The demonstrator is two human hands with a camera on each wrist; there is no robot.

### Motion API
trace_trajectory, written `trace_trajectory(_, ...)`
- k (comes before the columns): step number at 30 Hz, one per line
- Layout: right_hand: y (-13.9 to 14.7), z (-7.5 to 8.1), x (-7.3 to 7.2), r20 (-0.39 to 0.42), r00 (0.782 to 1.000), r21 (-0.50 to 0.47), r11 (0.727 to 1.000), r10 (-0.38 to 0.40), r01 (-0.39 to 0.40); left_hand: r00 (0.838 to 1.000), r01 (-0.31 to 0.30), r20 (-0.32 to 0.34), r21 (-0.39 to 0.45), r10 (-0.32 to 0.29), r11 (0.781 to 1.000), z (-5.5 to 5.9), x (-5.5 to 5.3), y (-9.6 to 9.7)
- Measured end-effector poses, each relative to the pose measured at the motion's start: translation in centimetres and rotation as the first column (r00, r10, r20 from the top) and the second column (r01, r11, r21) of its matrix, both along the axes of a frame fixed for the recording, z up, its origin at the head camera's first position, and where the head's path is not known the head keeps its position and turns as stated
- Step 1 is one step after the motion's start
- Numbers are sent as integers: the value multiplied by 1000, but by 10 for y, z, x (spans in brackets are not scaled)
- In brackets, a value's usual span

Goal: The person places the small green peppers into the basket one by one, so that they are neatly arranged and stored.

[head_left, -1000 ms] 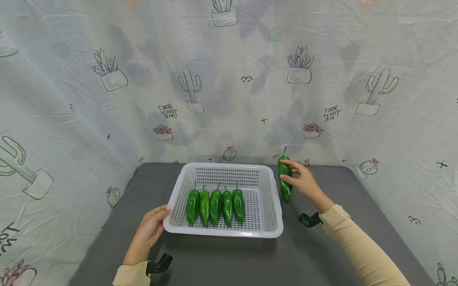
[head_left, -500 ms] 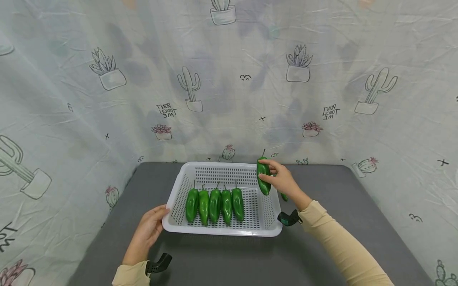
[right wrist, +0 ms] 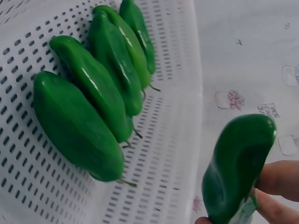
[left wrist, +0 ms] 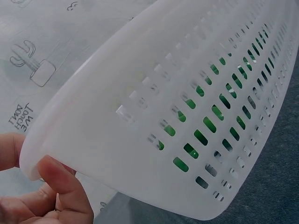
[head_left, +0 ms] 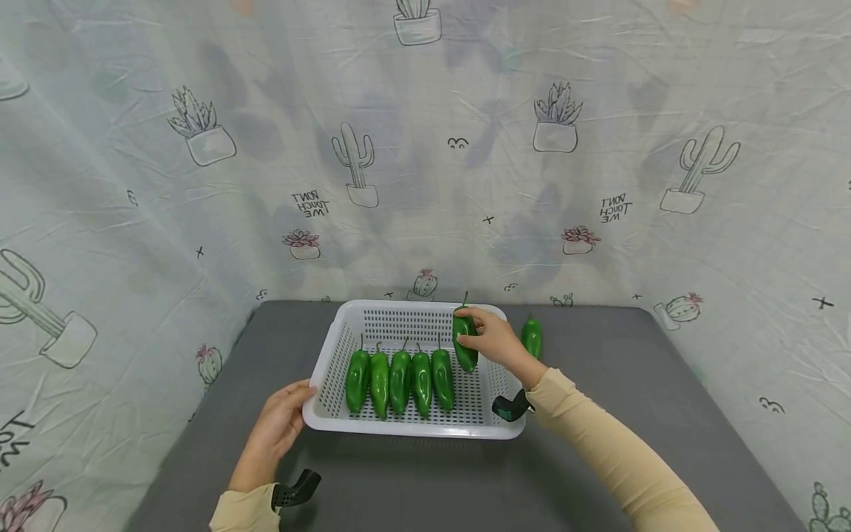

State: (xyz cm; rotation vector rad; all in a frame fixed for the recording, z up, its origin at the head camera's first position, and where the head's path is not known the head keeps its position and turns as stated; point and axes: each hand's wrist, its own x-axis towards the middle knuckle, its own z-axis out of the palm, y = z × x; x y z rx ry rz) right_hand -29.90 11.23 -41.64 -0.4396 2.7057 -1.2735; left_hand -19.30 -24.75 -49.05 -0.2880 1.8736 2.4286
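Observation:
A white perforated plastic basket (head_left: 412, 430) stands on the dark table, with several green peppers (head_left: 400, 382) lined up side by side on its floor, stems toward the back. My left hand (head_left: 278, 428) pinches the basket's left rim; in the left wrist view the thumb (left wrist: 60, 175) presses the rim's outer side. Over the right part of the basket, my right hand (head_left: 495, 340) holds another green pepper (head_left: 465, 343) between thumb and fingers, stem up. In the right wrist view this held pepper (right wrist: 236, 168) is apart from the row.
One more green pepper (head_left: 532, 338) lies on the grey table (head_left: 598, 414), just right of the basket. A patterned cloth (head_left: 425, 148) hangs behind and along both sides. Each wrist carries a small black device (head_left: 295, 489).
My right hand has carried its pepper leftward from beside the basket to above its inside, near the row. The pepper on the table has come into sight. My left hand stays on the rim.

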Motion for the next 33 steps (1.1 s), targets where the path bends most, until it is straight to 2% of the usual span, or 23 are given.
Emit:
trace_trajectory(6,-11,-9,1,0,999,49,998,32,-32,1000,-13,-2,2,13,1000,-1,-1,1)
trace_trajectory(15,-17,-16,2,54,998,177,984,15,-24,1000,-6,7,-11,6,1000,-2,0,0)
trace_trajectory(20,-17,-20,1,55,997,279,958,51,-64,1000,-5,0,-14,5,1000,-1,0,0)
trace_trajectory(26,-19,-29,-4,101,992,388,916,70,-104,1000,-14,6,-6,14,1000,-1,0,0)
trace_trajectory(33,-22,-38,-6,159,985,411,903,65,-126,1000,-14,0,-7,14,1000,-1,0,0)
